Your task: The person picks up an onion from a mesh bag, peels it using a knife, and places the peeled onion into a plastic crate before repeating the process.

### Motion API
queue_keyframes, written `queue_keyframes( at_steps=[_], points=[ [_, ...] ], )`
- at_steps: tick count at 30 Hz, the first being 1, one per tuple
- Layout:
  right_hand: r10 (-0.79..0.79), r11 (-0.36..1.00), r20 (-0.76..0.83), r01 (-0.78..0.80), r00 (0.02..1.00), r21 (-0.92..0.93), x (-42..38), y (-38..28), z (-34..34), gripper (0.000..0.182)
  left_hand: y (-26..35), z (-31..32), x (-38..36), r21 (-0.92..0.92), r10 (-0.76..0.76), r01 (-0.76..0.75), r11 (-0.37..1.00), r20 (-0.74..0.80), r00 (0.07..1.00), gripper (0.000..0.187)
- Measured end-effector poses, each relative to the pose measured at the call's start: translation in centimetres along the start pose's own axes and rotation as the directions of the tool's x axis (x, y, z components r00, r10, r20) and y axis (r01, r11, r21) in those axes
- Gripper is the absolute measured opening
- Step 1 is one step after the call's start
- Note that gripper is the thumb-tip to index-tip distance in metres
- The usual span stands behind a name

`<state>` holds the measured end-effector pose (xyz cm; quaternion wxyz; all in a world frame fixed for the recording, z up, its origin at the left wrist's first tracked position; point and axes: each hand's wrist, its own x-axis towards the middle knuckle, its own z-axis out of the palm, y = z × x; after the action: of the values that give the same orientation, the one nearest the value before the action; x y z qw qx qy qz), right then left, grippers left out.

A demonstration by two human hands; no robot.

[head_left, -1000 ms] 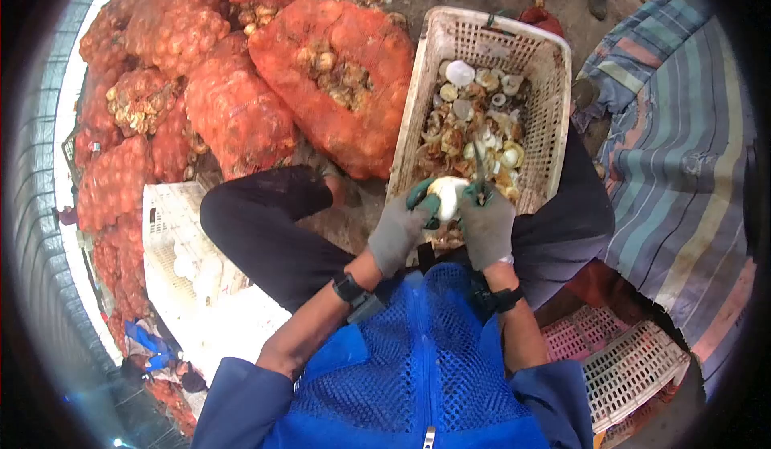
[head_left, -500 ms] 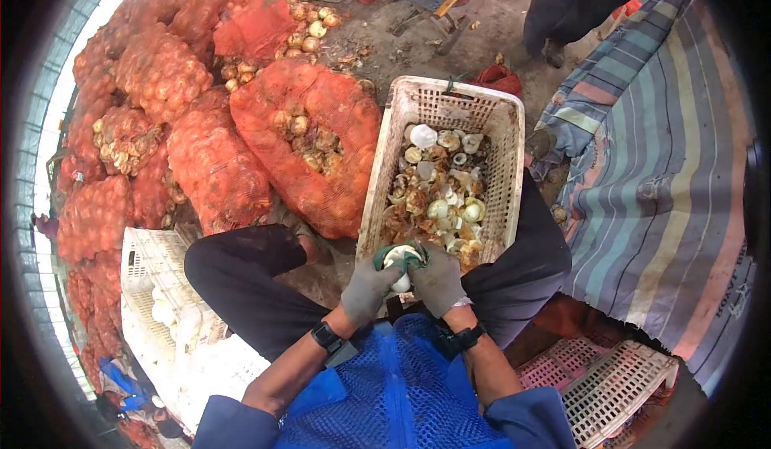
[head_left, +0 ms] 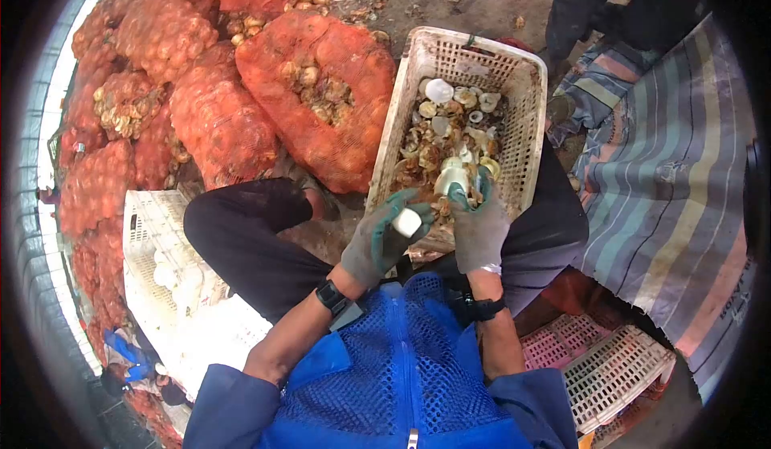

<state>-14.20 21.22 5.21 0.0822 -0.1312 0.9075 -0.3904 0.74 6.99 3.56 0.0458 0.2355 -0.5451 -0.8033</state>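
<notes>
Red mesh sacks are crowding the far-left floor; my left hand (head_left: 377,240) is gripping the peeled onion (head_left: 407,222), my right hand (head_left: 479,224) pinching an onion piece (head_left: 451,177) low over the scrap basket (head_left: 401,120).

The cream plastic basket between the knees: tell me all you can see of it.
The cream plastic basket is rectangular, with lattice walls and a thick rim. It sits tilted on the ground between the person's dark-trousered legs, beside an orange net sack. It holds brown onion skins and pale trimmings. The gloved right hand hovers over its near end.
</notes>
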Motion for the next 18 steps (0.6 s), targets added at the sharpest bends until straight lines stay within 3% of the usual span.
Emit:
queue_keyframes(
  at_steps=[1,2,3,4,5,6,7,8,11,12,14,15,18],
  points=[
    [-0.066,0.996,0.029,0.064,0.997,0.060,-0.3,-0.4,-0.3,0.047,0.2,-0.1,0.3,-0.391,-0.105,0.099,0.915,0.006,0.994,0.060],
    [-0.133,0.985,0.054,0.125,0.990,0.122,-0.8,-0.7,-0.6,0.049,0.4,-0.3,0.5,-0.722,-0.208,0.152,0.675,0.012,0.978,0.063],
    [-0.198,0.966,0.077,0.181,0.977,0.183,-1.3,-0.9,-0.9,0.050,1.4,-0.4,0.4,-0.239,0.009,-0.020,0.971,-0.050,0.999,0.061],
    [-0.286,0.950,0.130,0.263,0.949,0.169,-1.8,-1.4,-0.9,0.050,2.3,-0.7,0.3,0.317,0.221,-0.215,0.924,0.020,0.975,0.060],
    [-0.328,0.941,0.187,0.304,0.926,0.146,-2.1,-1.4,-0.5,0.050,2.7,-0.9,0.2,0.748,0.352,-0.370,0.551,0.193,0.916,0.058],
    [-0.367,0.930,0.246,0.347,0.897,0.124,-2.3,-1.4,-0.1,0.050,2.6,-0.8,0.4,0.716,0.454,-0.439,0.543,0.189,0.871,0.056],
    [-0.404,0.914,0.305,0.391,0.863,0.104,-2.6,-1.6,0.2,0.051,2.6,-0.6,0.1,0.715,0.426,-0.413,0.564,0.177,0.887,0.056],
    [-0.402,0.915,0.261,0.385,0.877,0.119,-2.6,-1.9,0.8,0.043,2.7,-0.5,-0.3,0.713,0.397,-0.387,0.584,0.165,0.903,0.056],
    [-0.123,0.934,0.312,0.004,0.942,0.356,-2.2,-2.3,1.2,0.034,3.3,-0.7,-0.6,0.688,0.320,-0.316,0.654,0.126,0.939,0.059],
    [-0.080,0.944,0.272,-0.015,0.959,0.330,-1.9,-2.3,1.6,0.029,3.3,-0.8,-0.6,0.674,0.295,-0.294,0.678,0.118,0.948,0.060],
    [0.031,0.820,0.342,-0.219,0.939,0.528,-1.5,-1.7,1.9,0.032,2.9,-0.2,0.2,0.234,0.011,-0.004,0.972,-0.028,1.000,0.063],
    [0.077,0.729,0.384,-0.315,0.920,0.608,-1.4,-1.3,2.0,0.034,2.5,0.3,0.6,-0.030,-0.150,0.149,0.988,-0.039,0.988,0.065],
    [0.156,0.339,0.579,-0.594,0.800,0.729,-2.0,-0.8,2.5,0.038,2.0,1.5,0.3,-0.037,-0.055,0.053,0.998,-0.046,0.997,0.070]
  ],
)
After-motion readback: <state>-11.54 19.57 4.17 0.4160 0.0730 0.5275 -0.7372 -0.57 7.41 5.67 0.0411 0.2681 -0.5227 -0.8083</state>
